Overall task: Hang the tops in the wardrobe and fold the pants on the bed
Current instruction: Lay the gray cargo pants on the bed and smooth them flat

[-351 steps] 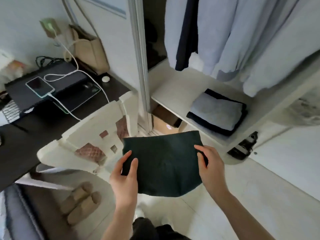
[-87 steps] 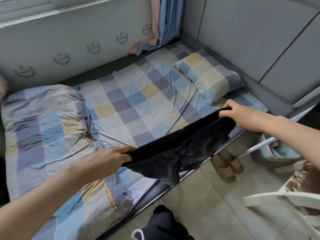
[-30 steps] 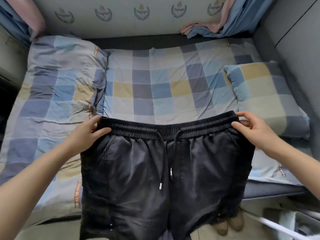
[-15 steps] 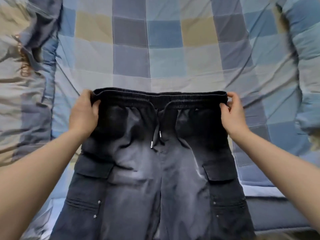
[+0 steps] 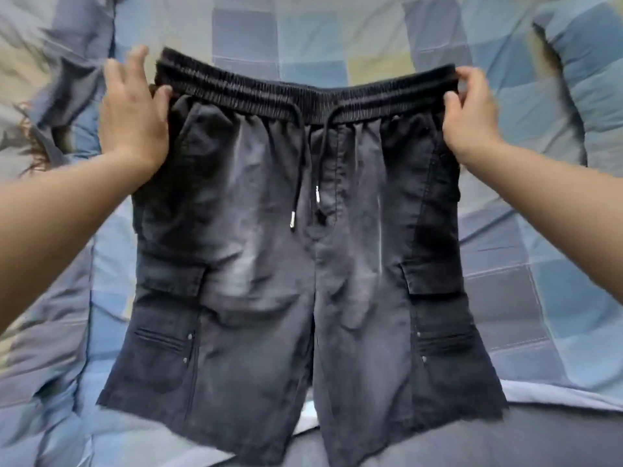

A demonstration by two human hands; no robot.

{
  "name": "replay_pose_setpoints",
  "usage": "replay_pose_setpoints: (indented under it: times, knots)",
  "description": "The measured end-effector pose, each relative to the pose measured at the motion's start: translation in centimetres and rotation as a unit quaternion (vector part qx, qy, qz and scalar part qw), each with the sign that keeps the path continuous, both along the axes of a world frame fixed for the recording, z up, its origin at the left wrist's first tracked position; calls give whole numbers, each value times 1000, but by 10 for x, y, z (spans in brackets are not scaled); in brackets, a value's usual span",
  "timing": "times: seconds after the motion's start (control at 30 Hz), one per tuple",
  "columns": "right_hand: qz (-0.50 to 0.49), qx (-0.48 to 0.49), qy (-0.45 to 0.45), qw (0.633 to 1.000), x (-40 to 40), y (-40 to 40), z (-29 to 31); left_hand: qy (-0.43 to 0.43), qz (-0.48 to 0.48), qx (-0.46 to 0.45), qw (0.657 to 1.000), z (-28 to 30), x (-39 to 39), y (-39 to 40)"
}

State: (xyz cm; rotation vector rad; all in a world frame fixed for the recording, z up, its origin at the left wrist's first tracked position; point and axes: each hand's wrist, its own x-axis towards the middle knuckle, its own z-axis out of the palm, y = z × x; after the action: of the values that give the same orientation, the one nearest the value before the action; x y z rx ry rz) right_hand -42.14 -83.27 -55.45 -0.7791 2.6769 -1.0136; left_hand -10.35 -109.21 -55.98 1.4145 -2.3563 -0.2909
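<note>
1. We read this as the pants half of the task: the dark cargo shorts point(image 5: 296, 264) lie spread face-up on the checked bed sheet point(image 5: 337, 38), not yet folded.
2. Left hand point(image 5: 135, 119): it sits at the left end of the elastic waistband point(image 5: 303, 96). The thumb touches the fabric just below the band, and the fingers stretch out nearly straight beyond the corner. We see no cloth pinched; it looks more like a press or a release than a hold.
3. Right hand point(image 5: 470, 116): the fingers curl over the waistband's right end and the thumb sits below, so the cloth is pinched.
4. Next move, in our judgement: a lengthwise fold, one leg over the other. It calls for a firm hold on one side at waist and hem, with the side seams kept in line.
5. Look of the shorts: faded charcoal and creased, with flapped cargo pockets on both outer legs. Two metal-tipped drawstring ends point(image 5: 305, 207) dangle at centre.
6. Position: waistband on the far side, leg hems reaching the bed's near edge.
7. A checked pillow point(image 5: 580, 62) sits far right.
</note>
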Motion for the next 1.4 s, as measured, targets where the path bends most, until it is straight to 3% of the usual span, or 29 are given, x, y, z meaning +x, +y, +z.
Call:
replay_pose_setpoints:
  times: [0.1,0.27,0.43,0.5,0.57,0.63,0.7,0.8,0.9,1.0,1.13,1.2,1.3,1.4]
  knots:
    - [-17,125,-4,992,-12,-26,-34,-91,89,95,987,-36,-20,-5]
    - [132,261,-43,955,72,35,-104,-221,-28,266,938,-121,27,108]
    - [250,202,-2,947,180,122,-117,-252,-12,274,928,-156,123,178]
    - [285,158,-25,945,222,146,-109,-265,0,243,933,-156,157,190]
    - [324,140,-104,930,261,161,-102,-265,33,226,937,-151,184,195]
    - [324,160,-208,909,296,167,-103,-232,83,212,946,-146,205,195]
    - [245,216,-287,900,322,164,-110,-177,176,227,942,-143,223,193]
    - [93,247,-399,878,348,154,-124,-106,311,288,900,-139,246,192]
    - [6,212,-473,855,364,146,-135,-86,317,314,891,-138,267,194]
    - [-26,190,-495,848,377,147,-138,25,305,355,883,-133,287,200]
    - [18,129,-555,822,385,169,-131,154,361,435,810,-122,310,207]
    - [42,140,-552,821,388,182,-126,72,343,434,830,-114,318,214]
    - [61,215,-499,837,387,199,-120,-157,264,338,890,-99,315,239]
    - [78,239,-483,839,372,212,-104,-242,175,231,926,-90,294,268]
